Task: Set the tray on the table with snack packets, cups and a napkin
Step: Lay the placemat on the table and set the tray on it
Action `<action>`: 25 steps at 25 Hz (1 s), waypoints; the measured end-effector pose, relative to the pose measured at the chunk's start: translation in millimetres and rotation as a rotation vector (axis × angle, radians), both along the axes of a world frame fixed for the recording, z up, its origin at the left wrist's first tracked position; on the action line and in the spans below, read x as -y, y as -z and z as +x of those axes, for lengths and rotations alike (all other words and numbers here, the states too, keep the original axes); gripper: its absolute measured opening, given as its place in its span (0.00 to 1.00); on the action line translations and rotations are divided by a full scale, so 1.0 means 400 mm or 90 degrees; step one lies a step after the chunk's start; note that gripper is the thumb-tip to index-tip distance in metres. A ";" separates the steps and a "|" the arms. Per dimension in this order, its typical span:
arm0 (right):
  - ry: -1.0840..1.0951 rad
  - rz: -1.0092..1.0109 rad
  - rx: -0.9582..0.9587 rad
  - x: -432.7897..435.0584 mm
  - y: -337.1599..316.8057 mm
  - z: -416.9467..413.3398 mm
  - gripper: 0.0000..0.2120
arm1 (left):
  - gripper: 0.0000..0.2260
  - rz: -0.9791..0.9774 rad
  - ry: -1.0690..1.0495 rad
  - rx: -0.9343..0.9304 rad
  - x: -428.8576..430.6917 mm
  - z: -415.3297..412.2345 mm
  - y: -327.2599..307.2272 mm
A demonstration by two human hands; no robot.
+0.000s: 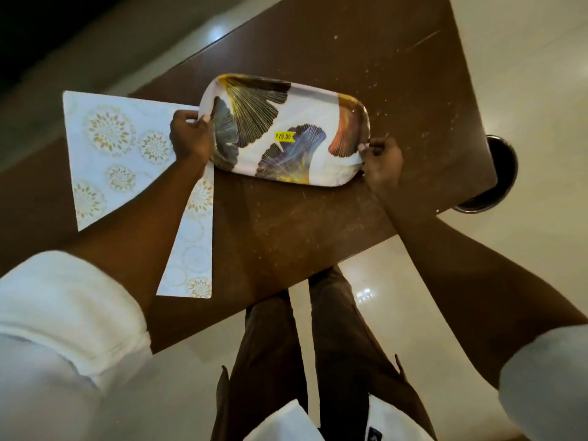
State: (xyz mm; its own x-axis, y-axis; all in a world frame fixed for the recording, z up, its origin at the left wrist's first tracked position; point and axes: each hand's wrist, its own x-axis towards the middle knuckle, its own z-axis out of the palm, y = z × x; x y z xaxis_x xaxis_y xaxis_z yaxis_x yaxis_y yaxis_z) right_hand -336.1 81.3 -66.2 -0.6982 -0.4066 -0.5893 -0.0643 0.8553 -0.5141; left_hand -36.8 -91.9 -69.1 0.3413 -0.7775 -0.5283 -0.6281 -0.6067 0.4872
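Observation:
A white oblong tray (305, 122) printed with dark and gold leaves, with a yellow price sticker in its middle, sits over the brown wooden table (286, 224). My left hand (191, 138) grips the tray's left rim. My right hand (381, 163) pinches its right end. A white napkin (114, 154) with gold round flower prints lies flat on the table at the left, partly under my left forearm and touching the tray's left end. The tray holds nothing. No snack packets or cups are in view.
A dark round metal vessel (496, 176) stands on the pale floor just past the table's right edge. The near table edge runs right in front of my legs. The tabletop is scratched and speckled.

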 end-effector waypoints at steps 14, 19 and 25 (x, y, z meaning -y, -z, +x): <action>0.349 -0.128 0.061 -0.068 0.030 -0.238 0.14 | 0.15 -0.028 0.152 -0.170 0.255 -0.478 0.007; 0.444 -0.154 0.058 -0.173 0.049 -0.318 0.14 | 0.15 -0.007 0.267 -0.259 0.211 -0.705 -0.016; 0.491 -0.175 0.067 -0.207 0.064 -0.322 0.15 | 0.21 0.003 0.334 -0.266 0.197 -0.795 -0.036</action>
